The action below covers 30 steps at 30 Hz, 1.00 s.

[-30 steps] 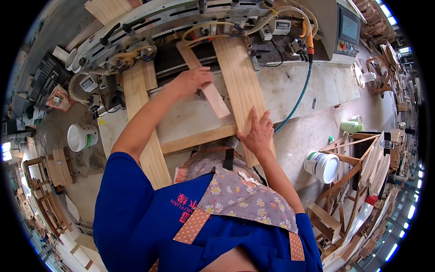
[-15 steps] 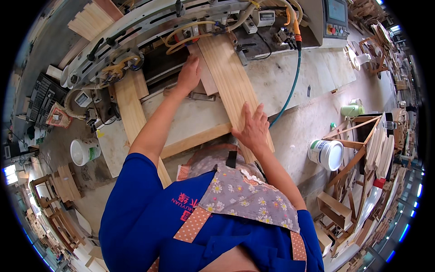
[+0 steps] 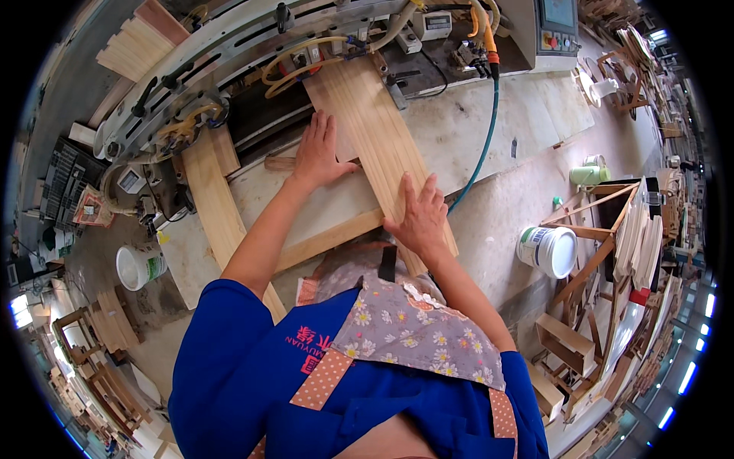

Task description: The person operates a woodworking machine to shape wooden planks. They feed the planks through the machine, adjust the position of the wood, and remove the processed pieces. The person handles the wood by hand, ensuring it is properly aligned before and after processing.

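A long pale wooden board [image 3: 388, 138] reaches from under the machine toward my waist. My right hand [image 3: 420, 218] lies on its near part with the fingers spread. Against the long board's left side is a shorter, pinkish-brown board [image 3: 333, 115], its far end at the machine. My left hand [image 3: 316, 155] is open beside this shorter board, thumb by its near end and fingers stretched along its left edge. Farther left, another long board [image 3: 216, 203] slants toward me with a short piece [image 3: 223, 151] beside its far end.
The machine's slotted metal beam [image 3: 206, 65] with hoses and clamps spans the far side. A control panel [image 3: 558, 27] stands far right, and a teal hose [image 3: 488, 141] hangs down the table's right. White buckets [image 3: 548, 252] stand on both sides; a wooden rack [image 3: 592, 279] is at right.
My left hand has drawn back toward me along the shorter board, and its fingers have spread. My right hand stays on the long board. The whole view has shifted slightly.
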Tool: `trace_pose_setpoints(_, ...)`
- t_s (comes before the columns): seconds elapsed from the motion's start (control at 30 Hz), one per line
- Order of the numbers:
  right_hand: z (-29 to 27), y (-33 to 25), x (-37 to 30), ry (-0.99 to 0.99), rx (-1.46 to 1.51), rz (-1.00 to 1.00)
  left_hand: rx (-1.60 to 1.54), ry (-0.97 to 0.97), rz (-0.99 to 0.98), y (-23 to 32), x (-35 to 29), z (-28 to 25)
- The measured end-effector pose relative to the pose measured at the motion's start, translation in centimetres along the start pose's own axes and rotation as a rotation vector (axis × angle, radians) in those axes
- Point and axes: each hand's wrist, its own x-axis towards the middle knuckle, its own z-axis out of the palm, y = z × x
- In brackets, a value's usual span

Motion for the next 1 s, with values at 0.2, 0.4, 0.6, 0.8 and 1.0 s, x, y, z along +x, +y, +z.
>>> trace_pose_setpoints(0.2, -0.1, -0.2, 0.1, 0.028, -0.002, -0.019, -0.097, 0.046, -0.009, -1.9, 2.3, 0.0)
trace_pose_setpoints(0.4, 0.7, 0.3, 0.3, 0.081, 0.013, -0.055, -0.040, 0.082, 0.058, -2.7, 2.8, 0.8)
trace_pose_setpoints(0.6, 0.7, 0.2, 0.0, 0.012, -0.018, -0.023, 0.006, 0.177, -0.028, -1.3, 0.7, 0.1)
trace_pose_setpoints(0.8, 1.1, 0.1, 0.1, 0.018, -0.032, -0.009, -0.968, 0.051, -0.485, 2.3, -5.4, -1.2)
trace_pose_setpoints(1.0, 1.2, 0.1, 0.2, 0.032, -0.022, -0.021, -1.313, -0.254, -0.731, 5.6, -5.1, 1.8)
